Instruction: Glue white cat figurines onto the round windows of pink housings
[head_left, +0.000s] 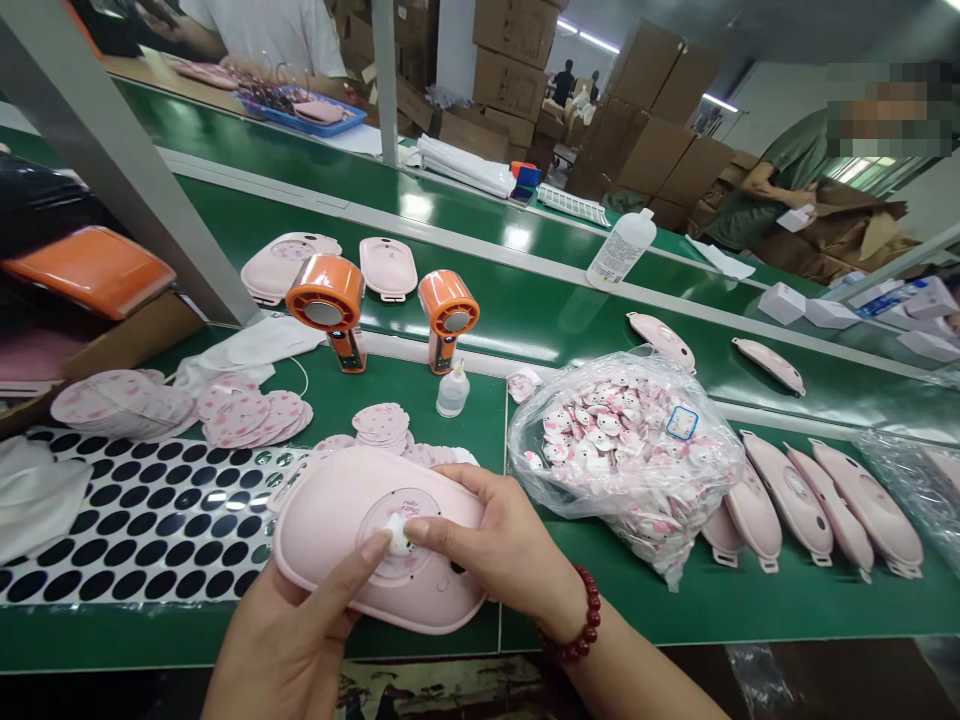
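At seven o'clock, our left hand and right hand clasp the pink shell, thumbs on its white ornament; likely light, stiff, slick, we best hold its rim.

It's a factory workshop in here: matching pink shells line the long green surface at four o'clock, brown cartons tower at twelve, and a white-shirted person works at eleven.

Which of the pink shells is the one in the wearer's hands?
The front-most shell, held between the left hand and right hand, with both thumbs at its white badge. Neither hand touches any other shell.
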